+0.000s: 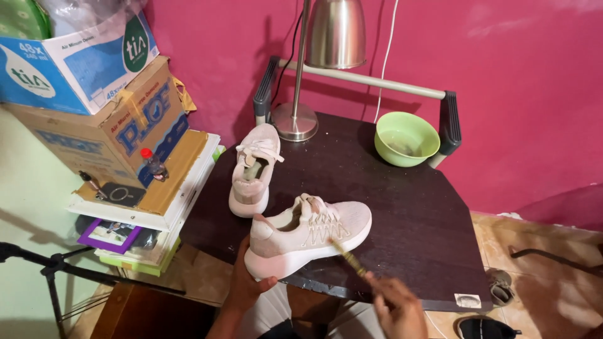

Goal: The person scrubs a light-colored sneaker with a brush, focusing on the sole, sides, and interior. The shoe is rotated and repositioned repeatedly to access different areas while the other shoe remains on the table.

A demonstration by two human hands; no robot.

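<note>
The left hand (244, 282) gripped the heel of a pale pink shoe (308, 233) that lay near the front edge of the dark worktop (408, 213), its toe pointing right, while the right hand (397, 307) was closed around a thin brush (349, 257) whose tip met the shoe's side below the laces. A second pink shoe (254, 169) stood just behind the first, its toe pointing away, near the base of a metal lamp (295, 120). A green bowl (407, 138) sat at the far right, and cardboard boxes (100, 113) were stacked on a shelf at the left.
</note>
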